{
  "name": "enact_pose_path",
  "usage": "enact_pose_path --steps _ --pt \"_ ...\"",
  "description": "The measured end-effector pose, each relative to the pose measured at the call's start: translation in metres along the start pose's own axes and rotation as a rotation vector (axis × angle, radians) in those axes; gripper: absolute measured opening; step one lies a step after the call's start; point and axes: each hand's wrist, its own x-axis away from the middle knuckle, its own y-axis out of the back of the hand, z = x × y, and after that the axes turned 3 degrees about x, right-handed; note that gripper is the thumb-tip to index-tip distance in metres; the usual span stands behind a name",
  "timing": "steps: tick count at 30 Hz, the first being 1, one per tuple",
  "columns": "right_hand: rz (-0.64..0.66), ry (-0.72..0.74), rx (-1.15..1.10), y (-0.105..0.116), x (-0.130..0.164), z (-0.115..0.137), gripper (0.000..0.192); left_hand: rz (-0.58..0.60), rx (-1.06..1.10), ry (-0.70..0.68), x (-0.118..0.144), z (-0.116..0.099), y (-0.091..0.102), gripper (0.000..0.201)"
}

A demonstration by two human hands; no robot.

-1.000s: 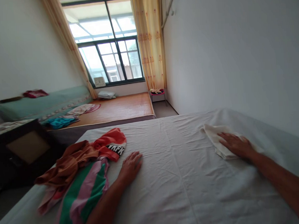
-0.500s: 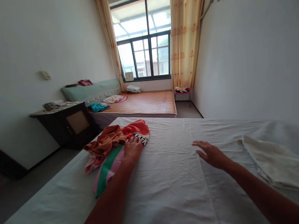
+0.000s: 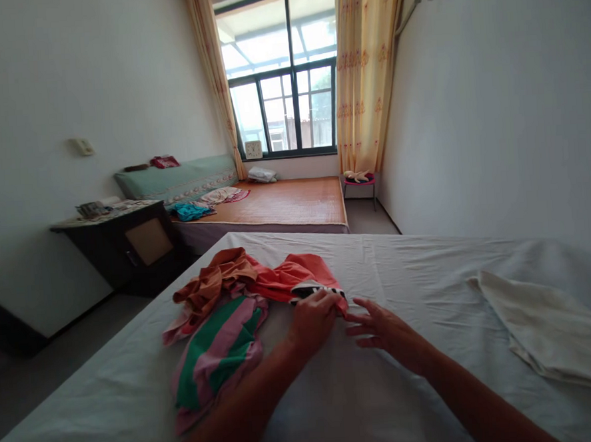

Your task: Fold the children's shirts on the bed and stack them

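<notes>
Fingers (image 3: 325, 304) of the left hand (image 3: 314, 320) are closed on the hem of the red garment (image 3: 291, 278), lying on the bed (image 3: 428, 266) beside a striped cloth (image 3: 218, 352). Right hand (image 3: 382, 329) is spread, fingers apart. A firm two-handed hem grip is advised before lifting.

left hand (image 3: 315, 316) grips red garment (image 3: 292, 279); right hand (image 3: 382, 329) open beside it.

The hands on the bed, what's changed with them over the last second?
The right hand left the folded white cloth and moved left across the sheet toward the clothes. The left hand went from lying flat on the sheet to gripping the edge of the orange garment, pulling it toward the middle. The striped garment and brown garment stayed put.
</notes>
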Motion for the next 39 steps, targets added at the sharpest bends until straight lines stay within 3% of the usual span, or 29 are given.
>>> enact_pose_path --steps 4,8,12,15,20,22,24,26,29,31,34,37,39 --pt "-0.062 0.095 -0.111 0.005 -0.003 0.000 0.048 0.061 0.111 -0.156 0.011 -0.022 -0.016 0.031" --pt "-0.353 0.218 -0.243 0.037 -0.009 0.005 0.033 0.011 -0.055 -0.146 0.010 -0.002 -0.006 0.036" --pt "-0.469 0.310 -0.277 0.068 -0.008 0.020 0.032 -0.021 -0.382 0.176 0.007 0.049 0.021 0.050" --pt "-0.539 0.422 -0.271 0.091 -0.001 0.041 0.030 0.065 -0.537 0.382 0.014 0.089 0.046 0.062" --pt "-0.931 0.772 -0.281 0.161 0.024 0.077 0.037 0.054 -0.655 0.559 0.035 0.131 0.085 0.042" --pt "-1.020 0.788 -0.283 0.186 0.033 0.078 0.038 0.033 -0.714 0.640 0.040 0.137 0.093 0.035" --pt "-0.968 0.667 -0.255 0.197 0.036 0.070 0.036 0.003 -0.768 0.695 0.040 0.135 0.096 0.034" --pt "-0.825 0.490 -0.207 0.194 0.034 0.057 0.042 -0.039 -0.799 0.661 0.034 0.123 0.093 0.036" --pt "-0.706 0.349 -0.099 0.177 0.024 0.043 0.062 -0.070 -0.720 0.427 0.015 0.087 0.072 0.038" --pt "-0.739 0.367 -0.032 0.166 0.020 0.042 0.065 0.014 -0.556 0.238 0.000 0.059 0.048 0.038" --pt "-0.852 0.431 0.015 0.160 0.021 0.051 0.056 0.177 -0.314 0.079 -0.018 0.029 0.005 0.045" --pt "-0.964 0.473 -0.008 0.169 0.031 0.064 0.043 0.214 -0.230 0.014 -0.030 0.021 -0.019 0.038" --pt "-1.057 0.556 -0.092 0.180 0.040 0.073 0.035 0.189 -0.193 0.005 -0.036 0.028 -0.016 0.031"
